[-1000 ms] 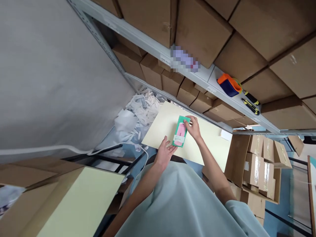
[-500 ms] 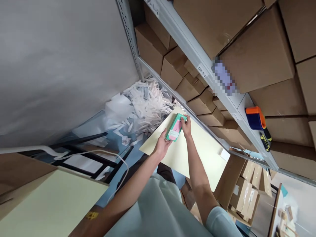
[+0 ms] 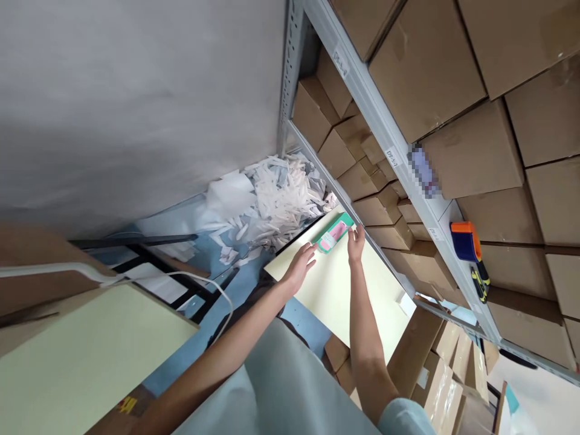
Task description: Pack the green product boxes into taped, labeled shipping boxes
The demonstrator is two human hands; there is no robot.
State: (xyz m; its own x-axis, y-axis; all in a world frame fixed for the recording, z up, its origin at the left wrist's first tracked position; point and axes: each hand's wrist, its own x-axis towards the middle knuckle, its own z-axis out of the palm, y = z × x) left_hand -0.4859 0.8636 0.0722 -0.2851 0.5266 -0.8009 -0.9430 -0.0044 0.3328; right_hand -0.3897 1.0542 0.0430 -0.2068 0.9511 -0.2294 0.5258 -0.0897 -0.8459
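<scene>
A green and pink box [image 3: 334, 232] lies flat near the far end of the pale yellow board [image 3: 376, 290]. My left hand [image 3: 299, 266] is just to the near left of the box, its fingers stretched out and apart, holding nothing. At the box's right end is my right hand [image 3: 356, 243], fingers raised and spread, with nothing in it. Whether its fingertips still brush the box I cannot tell.
Shelving with several cardboard boxes [image 3: 466, 151] runs along the right. An orange and blue tool [image 3: 466, 241] hangs on the shelf rail. White paper scraps [image 3: 285, 199] cover the floor ahead. A second pale board [image 3: 109, 344] stands at left, crossed by a white cable [image 3: 181, 275].
Both hands have let go of the green and pink box, which now rests on the board, farther away. The hands have spread apart, and the head view has shifted.
</scene>
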